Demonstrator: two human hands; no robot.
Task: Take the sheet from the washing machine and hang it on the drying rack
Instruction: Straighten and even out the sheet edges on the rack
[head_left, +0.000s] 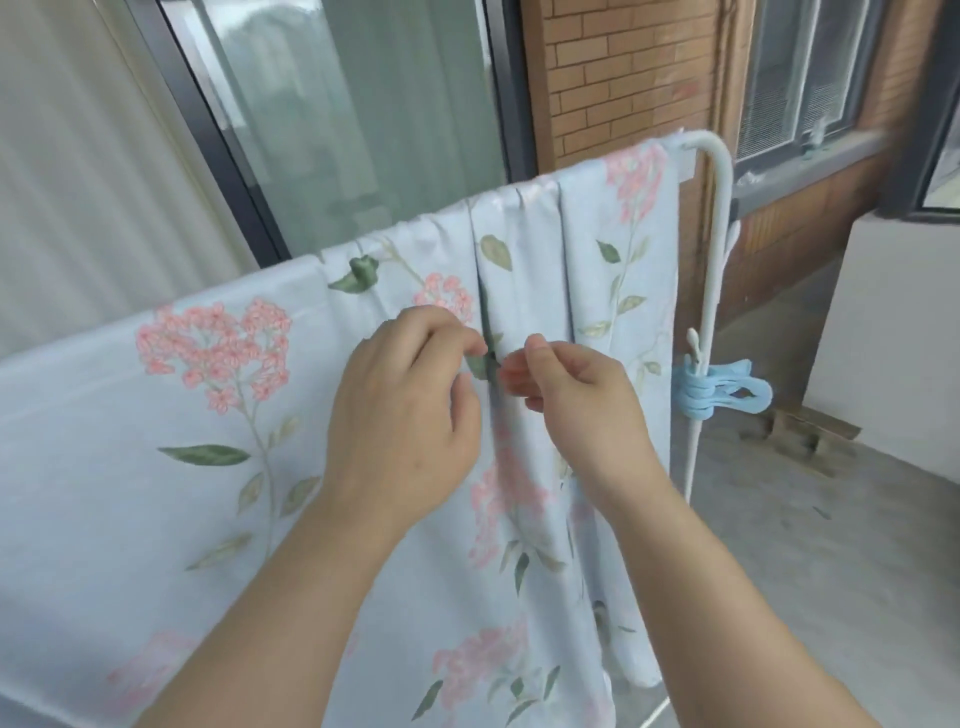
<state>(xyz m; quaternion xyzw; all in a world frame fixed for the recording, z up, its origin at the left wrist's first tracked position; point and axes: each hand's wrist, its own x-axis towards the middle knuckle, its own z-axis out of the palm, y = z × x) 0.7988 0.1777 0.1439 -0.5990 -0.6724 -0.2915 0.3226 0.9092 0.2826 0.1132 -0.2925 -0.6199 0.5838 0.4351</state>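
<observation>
A pale blue sheet (130, 426) printed with pink flowers and green leaves hangs over the top bar of a white drying rack (719, 218). It lies flat on the left and bunches into vertical folds toward the right end of the bar. My left hand (405, 410) and my right hand (576, 400) meet in front of one deep fold at the middle. The fingertips of both hands pinch the cloth on either side of that fold. The washing machine is out of sight.
A blue clothes peg (727, 392) is clipped to the rack's right upright, with a white peg just above it. Behind the rack are a dark-framed glass door (332, 119) and a brick wall (623, 78). Grey concrete floor lies to the right.
</observation>
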